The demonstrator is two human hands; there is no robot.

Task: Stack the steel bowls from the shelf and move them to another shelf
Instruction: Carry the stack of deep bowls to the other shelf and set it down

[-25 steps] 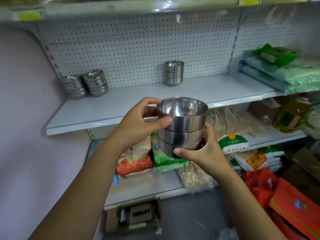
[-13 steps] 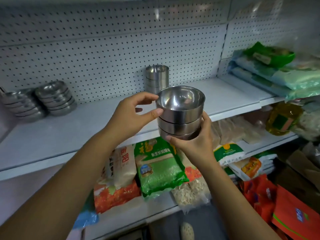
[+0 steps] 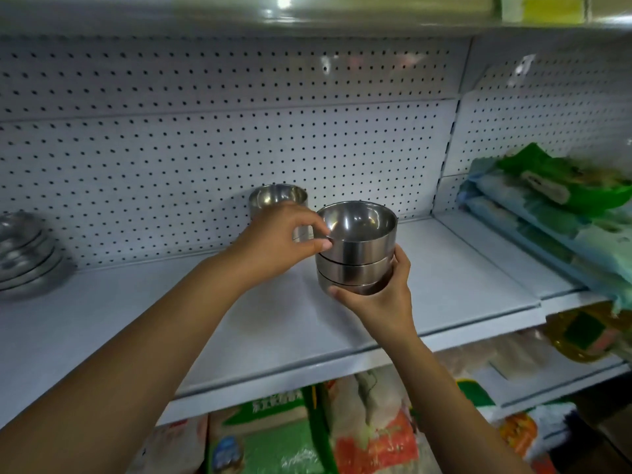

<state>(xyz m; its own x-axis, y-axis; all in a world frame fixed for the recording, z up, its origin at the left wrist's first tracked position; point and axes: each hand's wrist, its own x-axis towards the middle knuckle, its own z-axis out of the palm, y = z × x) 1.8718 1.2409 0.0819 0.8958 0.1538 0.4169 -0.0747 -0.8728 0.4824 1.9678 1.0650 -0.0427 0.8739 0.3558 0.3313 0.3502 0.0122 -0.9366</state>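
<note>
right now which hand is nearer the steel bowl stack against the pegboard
Left. The left hand is just in front of the steel bowl stack; the right hand is farther right, lower.

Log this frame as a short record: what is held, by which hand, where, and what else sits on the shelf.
held: stack of three steel bowls
left hand: pinches the top bowl's rim
right hand: cups the stack's base
position: over the white shelf, right of middle; contact with it unclear
also on shelf: second bowl stack at the back, steel dishes far left
state: not yet released
</note>
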